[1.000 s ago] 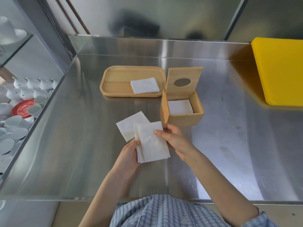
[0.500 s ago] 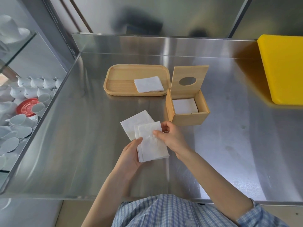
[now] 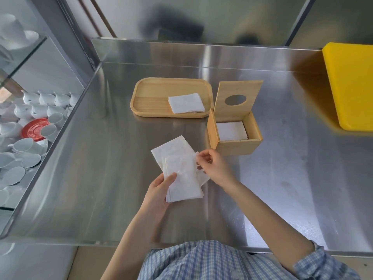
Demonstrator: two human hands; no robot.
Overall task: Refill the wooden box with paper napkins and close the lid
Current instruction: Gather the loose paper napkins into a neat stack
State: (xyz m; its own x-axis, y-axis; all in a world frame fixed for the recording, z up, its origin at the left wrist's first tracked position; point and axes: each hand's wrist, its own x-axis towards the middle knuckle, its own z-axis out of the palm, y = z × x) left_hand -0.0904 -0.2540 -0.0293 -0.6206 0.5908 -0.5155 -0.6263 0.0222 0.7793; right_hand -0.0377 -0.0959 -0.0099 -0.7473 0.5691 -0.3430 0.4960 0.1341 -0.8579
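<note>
A small stack of white paper napkins (image 3: 182, 179) is held in my left hand (image 3: 159, 190), thumb on top. My right hand (image 3: 215, 168) pinches the right edge of one napkin in that stack. Another napkin (image 3: 171, 148) lies flat on the steel counter just behind the stack. The wooden box (image 3: 236, 141) stands to the right of my hands with its lid (image 3: 238, 101) up, a round hole in it, and white napkins (image 3: 232, 131) lying inside. A wooden tray (image 3: 153, 98) behind holds a further pile of napkins (image 3: 185, 103).
The steel counter (image 3: 292, 178) has a raised back wall. A yellow cutting board (image 3: 353, 83) lies at the far right. Left of the counter, a lower shelf holds several white cups and a red saucer (image 3: 34, 129).
My right hand has slid from the top of the held napkins to their right edge and now pinches one sheet there. The view has shifted slightly.
</note>
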